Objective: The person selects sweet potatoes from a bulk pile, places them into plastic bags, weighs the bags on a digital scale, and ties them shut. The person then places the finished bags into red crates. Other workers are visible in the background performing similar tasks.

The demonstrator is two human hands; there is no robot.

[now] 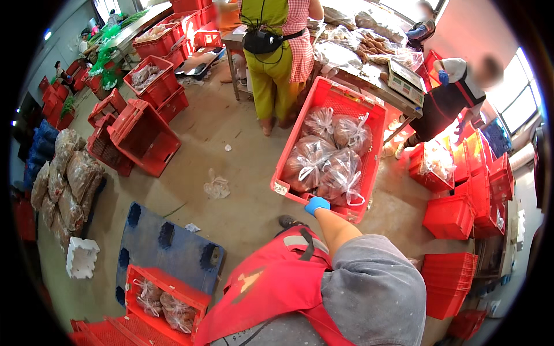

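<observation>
My right hand (317,206), in a blue glove, grips the near rim of a red plastic crate (281,171). Several tied clear plastic bags (306,163) fill much of the crate, with brownish produce inside that I cannot identify surely. Handles of the bags stick up, and one hangs toward the near rim. A paper label (280,188) is on the crate's near left corner. The crate's far end is close to a metal table (346,78). My left hand is out of view.
A person (277,52) stands just beyond the crate; another person (450,95) is by the weighing scale (407,84). Empty crates (145,136) lie on the left. A blue pallet (173,246) and a bag-filled crate (164,281) are at lower left. Stacked crates (450,216) line the right.
</observation>
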